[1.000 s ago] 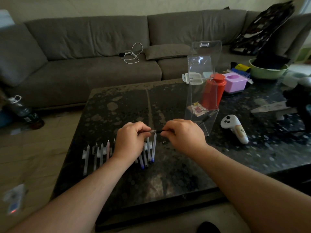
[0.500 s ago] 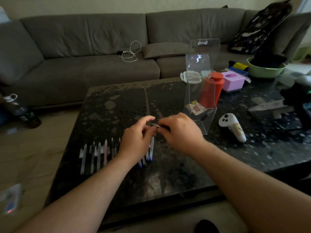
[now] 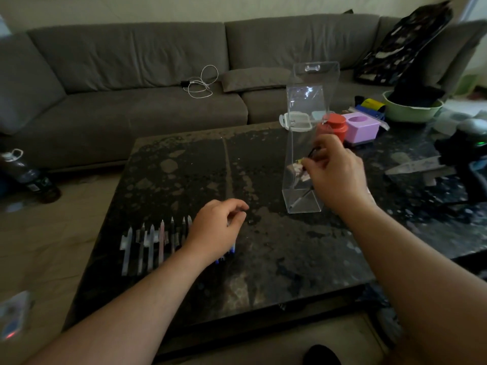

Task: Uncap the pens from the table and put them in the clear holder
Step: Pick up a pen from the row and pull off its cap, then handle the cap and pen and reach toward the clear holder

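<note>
Thin dark uncapped pen [image 3: 311,154] now pinched in right hand [image 3: 336,175], carried from left hand to tall clear plastic holder [image 3: 303,143]; drop-in next. Left hand [image 3: 218,227] loosely curled over row of capped pens [image 3: 155,243] on dark counter [image 3: 263,259], possibly holding cap, too blurred.

Right hand [image 3: 336,172] with pen [image 3: 312,153], now at holder [image 3: 303,164]

Pens [image 3: 155,243] left of clear holder [image 3: 303,180]
</note>
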Demonstrator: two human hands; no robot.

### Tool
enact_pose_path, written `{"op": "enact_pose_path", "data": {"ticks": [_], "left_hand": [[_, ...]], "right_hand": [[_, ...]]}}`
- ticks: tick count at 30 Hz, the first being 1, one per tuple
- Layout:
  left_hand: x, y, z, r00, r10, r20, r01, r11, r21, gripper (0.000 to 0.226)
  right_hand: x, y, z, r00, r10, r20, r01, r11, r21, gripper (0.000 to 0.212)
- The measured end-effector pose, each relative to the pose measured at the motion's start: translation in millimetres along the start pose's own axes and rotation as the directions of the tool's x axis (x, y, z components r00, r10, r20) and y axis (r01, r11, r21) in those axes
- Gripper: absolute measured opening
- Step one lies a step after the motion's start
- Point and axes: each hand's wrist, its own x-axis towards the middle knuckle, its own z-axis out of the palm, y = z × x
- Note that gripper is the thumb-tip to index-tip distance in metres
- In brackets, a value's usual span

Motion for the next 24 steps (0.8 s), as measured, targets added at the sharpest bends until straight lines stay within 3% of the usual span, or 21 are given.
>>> {"op": "enact_pose_path", "data": {"ticks": [3,8,12,16,19,22,24], "left_hand": [[0.0,1.2,0.4,0.999,0.043,0.012,-0.044,0.998,0.041,0.018],[0.7,0.0,3.3,0.999,0.034,0.014,-0.035,0.999,0.04,0.017],[1.0,-1.3,4.4,0.999,0.021,0.031,-0.023,0.998,0.058,0.017],[3.5,-4.7,4.1,0.999,-0.011,0.051,0.008,0.998,0.055,0.016],[5.6,-8.1,2.7,0.998,-0.033,0.047,0.03,0.998,0.056,0.016],[7.8,-10.5,1.3,0.999,-0.039,0.027,0.036,0.995,0.091,0.018],[10.8,-12.4,0.2,0.997,-0.072,-0.002,0.072,0.986,0.151,0.022]], "right_hand": [[-0.4,0.2,8.0,0.999,-0.026,0.032,0.029,0.993,-0.118,0.043],[4.1,4.0,12.3,0.994,-0.107,-0.01,0.104,0.98,-0.169,0.038],[2.1,5.4,18.2,0.977,-0.115,0.179,0.172,0.922,-0.348,0.03],[3.6,6.7,17.6,0.971,-0.113,0.211,0.187,0.908,-0.375,0.03],[4.4,7.2,17.1,0.968,-0.091,0.235,0.177,0.909,-0.377,0.044],[-0.4,5.5,15.3,0.98,-0.119,0.157,0.167,0.925,-0.34,0.053],[-4.4,0.5,12.5,0.972,-0.235,0.029,0.232,0.921,-0.312,0.048]]}}
